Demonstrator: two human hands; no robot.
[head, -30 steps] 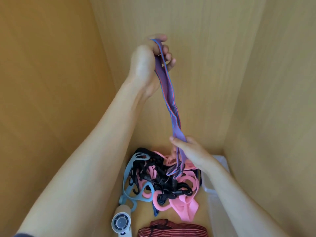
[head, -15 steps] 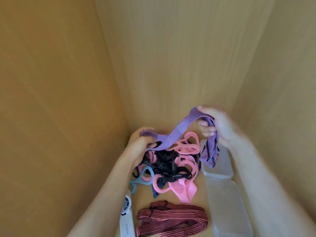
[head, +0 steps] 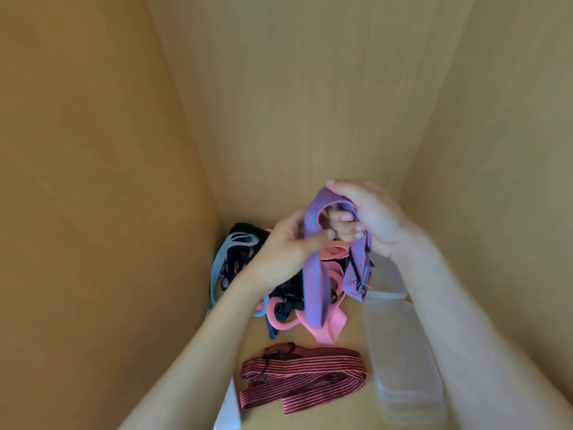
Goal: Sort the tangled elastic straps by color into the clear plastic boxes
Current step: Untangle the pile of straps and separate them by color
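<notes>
A purple strap with thin red stripes point(head: 314, 274) hangs folded between both hands above the pile. My right hand point(head: 369, 215) grips its top fold, fingers curled through the loop. My left hand point(head: 288, 249) pinches the same strap just left of it. Below lies a tangle of pink bands point(head: 330, 327), black straps point(head: 286, 290) and a light blue band point(head: 217, 274). A dark red striped strap point(head: 304, 377) lies folded on the floor nearer me. Two clear plastic boxes, one near point(head: 403, 352) and one farther point(head: 387, 280), stand to the right.
Wooden walls close in on the left point(head: 93, 181), back point(head: 310, 103) and right point(head: 511, 150). A white object point(head: 228, 411) lies at the bottom edge beside the red striped strap.
My hands have come together, folding the purple strap into a shorter bundle. A second ago my left hand held it stretched high above the pile.
</notes>
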